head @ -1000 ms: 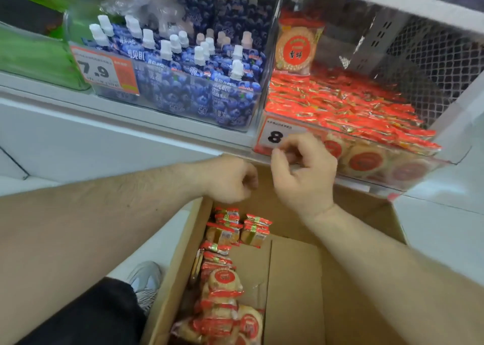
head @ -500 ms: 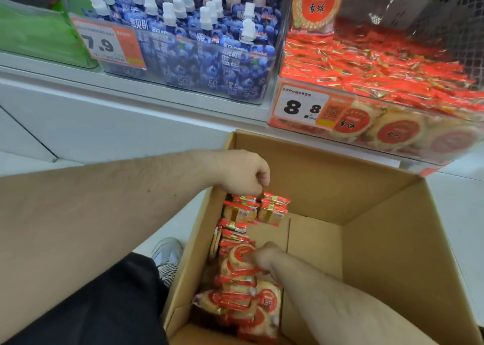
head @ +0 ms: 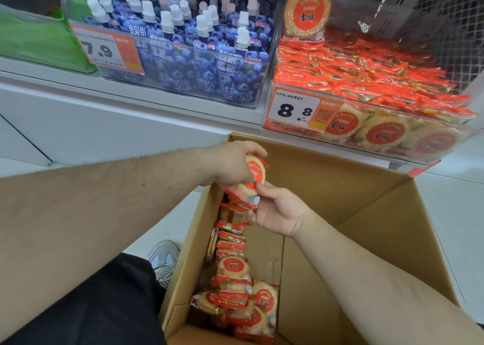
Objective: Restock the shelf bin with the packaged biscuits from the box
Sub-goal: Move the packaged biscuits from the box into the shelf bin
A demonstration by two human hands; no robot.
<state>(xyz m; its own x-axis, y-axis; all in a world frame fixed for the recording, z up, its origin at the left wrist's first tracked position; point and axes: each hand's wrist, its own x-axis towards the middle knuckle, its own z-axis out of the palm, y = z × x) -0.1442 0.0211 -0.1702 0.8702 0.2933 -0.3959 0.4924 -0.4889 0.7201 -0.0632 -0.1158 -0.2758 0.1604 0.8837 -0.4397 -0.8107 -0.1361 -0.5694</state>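
While both hands (head: 235, 165) pinch, biscuits (head: 252, 177) between.

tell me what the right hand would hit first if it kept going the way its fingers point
The right hand points up-left at the biscuit packets gripped by the left hand, and its fingertips already look in contact with them, though depth is unclear.
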